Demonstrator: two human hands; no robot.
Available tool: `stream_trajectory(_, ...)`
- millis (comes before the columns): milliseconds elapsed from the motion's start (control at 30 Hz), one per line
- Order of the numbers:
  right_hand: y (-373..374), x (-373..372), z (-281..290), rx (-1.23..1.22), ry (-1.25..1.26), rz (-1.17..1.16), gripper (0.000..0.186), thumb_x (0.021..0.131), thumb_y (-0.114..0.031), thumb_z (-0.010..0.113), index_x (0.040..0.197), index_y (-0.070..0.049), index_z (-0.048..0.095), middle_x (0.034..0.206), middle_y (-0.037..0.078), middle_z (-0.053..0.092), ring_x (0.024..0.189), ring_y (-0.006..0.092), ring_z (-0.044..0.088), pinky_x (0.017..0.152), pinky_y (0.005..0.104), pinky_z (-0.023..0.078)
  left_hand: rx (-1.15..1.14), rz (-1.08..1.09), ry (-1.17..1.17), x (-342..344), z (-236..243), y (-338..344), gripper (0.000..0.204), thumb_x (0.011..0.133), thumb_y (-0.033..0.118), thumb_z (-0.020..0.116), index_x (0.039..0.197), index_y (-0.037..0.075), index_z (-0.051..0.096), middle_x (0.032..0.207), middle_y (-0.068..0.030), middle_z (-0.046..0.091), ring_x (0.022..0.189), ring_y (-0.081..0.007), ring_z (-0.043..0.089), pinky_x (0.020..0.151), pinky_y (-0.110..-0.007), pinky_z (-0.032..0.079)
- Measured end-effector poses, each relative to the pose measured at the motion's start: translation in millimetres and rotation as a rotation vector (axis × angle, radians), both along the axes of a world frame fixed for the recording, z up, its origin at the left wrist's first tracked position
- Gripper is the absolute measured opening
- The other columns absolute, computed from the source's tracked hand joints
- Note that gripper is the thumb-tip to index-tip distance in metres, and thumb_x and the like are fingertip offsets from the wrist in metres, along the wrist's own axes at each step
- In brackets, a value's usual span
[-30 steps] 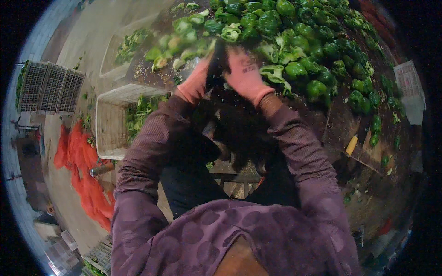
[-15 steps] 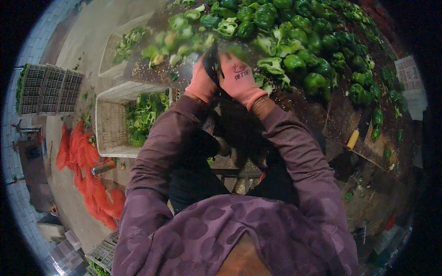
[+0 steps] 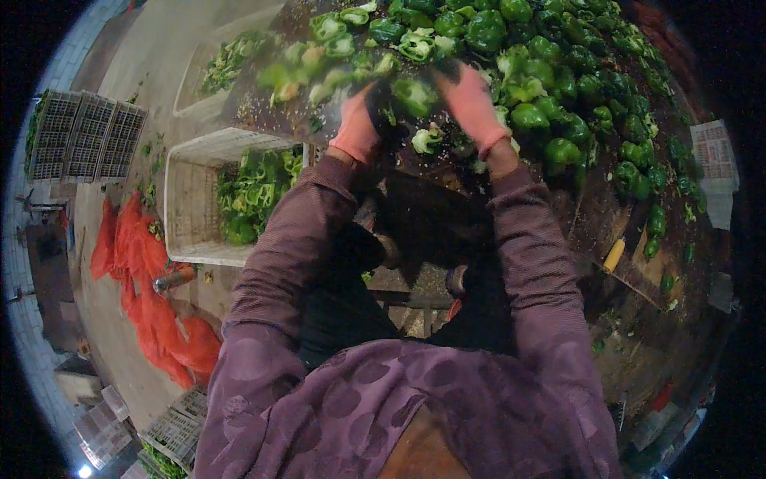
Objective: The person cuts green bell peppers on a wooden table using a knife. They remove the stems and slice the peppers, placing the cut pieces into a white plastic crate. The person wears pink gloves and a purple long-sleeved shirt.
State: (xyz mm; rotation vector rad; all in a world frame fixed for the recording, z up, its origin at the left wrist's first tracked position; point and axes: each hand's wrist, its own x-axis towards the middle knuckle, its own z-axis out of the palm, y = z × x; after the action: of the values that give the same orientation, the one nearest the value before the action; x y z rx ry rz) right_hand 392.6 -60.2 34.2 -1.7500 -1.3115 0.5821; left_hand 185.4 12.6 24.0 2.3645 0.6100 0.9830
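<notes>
Both hands are over the dark work surface in pink gloves with dark fingers. My left hand (image 3: 357,126) is beside a halved green pepper (image 3: 414,97), its fingers seemingly apart with nothing visible in them. On the other side of that pepper half, my right hand (image 3: 469,102) stretches toward the pile, its blurred dark fingers looking extended. A pale pepper core (image 3: 427,140) lies between the wrists. Cut pepper pieces (image 3: 329,48) are just beyond the left hand, some of them blurred. Whole green peppers (image 3: 558,120) are heaped from the far middle to the right.
A white crate (image 3: 190,199) holding green pepper pieces stands left of my left forearm, with another crate (image 3: 187,88) behind it. A yellow-handled knife (image 3: 613,255) lies at the right. Red netting (image 3: 148,303) and a metal cylinder (image 3: 174,279) are on the floor at left.
My hands were close together and have moved apart, the right one going right and slightly farther away. The pepper half and the pale core now show between them.
</notes>
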Motion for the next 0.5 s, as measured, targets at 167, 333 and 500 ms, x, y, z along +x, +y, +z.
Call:
stream_trajectory(167,-15.3,-40.8,41.7,-0.017,-0.540,0.198,0.047,0.087,-0.030,0.059,0.129,-0.011,0.051,0.130,0.018,0.052,0.125,0.0352,0.044,0.104,0.0421,0.037,-0.444,0.010,-0.187,4.6,-63.9,40.9,0.035,0.080,0.020,0.066,0.109,0.000,0.063,0.098,-0.0138,0.068,0.087,-0.0218,0.064,0.077,-0.032,0.049)
stream_trajectory(333,-19.5,-19.7,33.0,-0.067,-0.522,0.406,0.053,0.083,-0.024,0.061,0.132,-0.012,0.048,0.134,0.022,0.046,0.126,0.0377,0.042,0.105,0.0429,0.036,-0.256,0.004,-0.199,14.1,-40.0,22.2,0.034,0.085,0.021,0.063,0.110,-0.002,0.061,0.100,-0.0151,0.068,0.089,-0.0217,0.063,0.079,-0.032,0.049)
stream_trajectory(500,-22.8,-19.0,10.8,-0.079,-0.650,0.249,0.060,0.081,-0.023,0.062,0.137,-0.010,0.042,0.134,0.024,0.045,0.122,0.0402,0.044,0.105,0.0431,0.036,-0.790,-0.156,-0.158,15.9,2.3,22.0,0.032,0.088,0.019,0.060,0.113,-0.002,0.061,0.103,-0.0135,0.067,0.090,-0.0205,0.062,0.080,-0.032,0.049)
